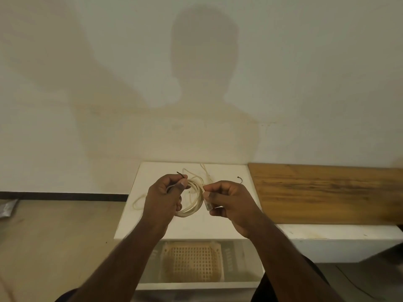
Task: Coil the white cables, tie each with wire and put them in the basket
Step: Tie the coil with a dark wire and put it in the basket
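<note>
Both forearms rise from the bottom edge toward a white table (229,227). Between them, below the table's front edge, a cream basket (192,261) with a grid floor sits on a lower white shelf, partly hidden by the forearms; nothing can be made out lying in it.

At far left, a crumpled silvery wrapper (7,209) lies on the tan floor, well apart from the table.

Left hand (163,197): fingers curled, thumb and forefinger pinching one side of the coiled cable (194,199) together with a short dark wire (181,175), whose end sticks up above the knuckles.

Coiled cable: white to cream, thin, wound in several round loops and held up between the two hands above the table top. Its loops bunch closely at the lower edge and spread a little at the top. The hands cover both sides of the coil.

Loose cable (139,201): more white cable lies on the table behind and to the left of the coil, one slack loop reaching the table's left edge. Whether it belongs to the held cable cannot be told.

Right hand (231,203): fingers curled, thumb and fingertips clamped on the coil's right side, where a pale plug end (207,204) shows below the thumb.

Second wire (239,179): a short dark piece lies on the table's far right part, apart from the hands.

At right, a wooden board (327,192) lies flat beside the table, against the plain wall.
</note>
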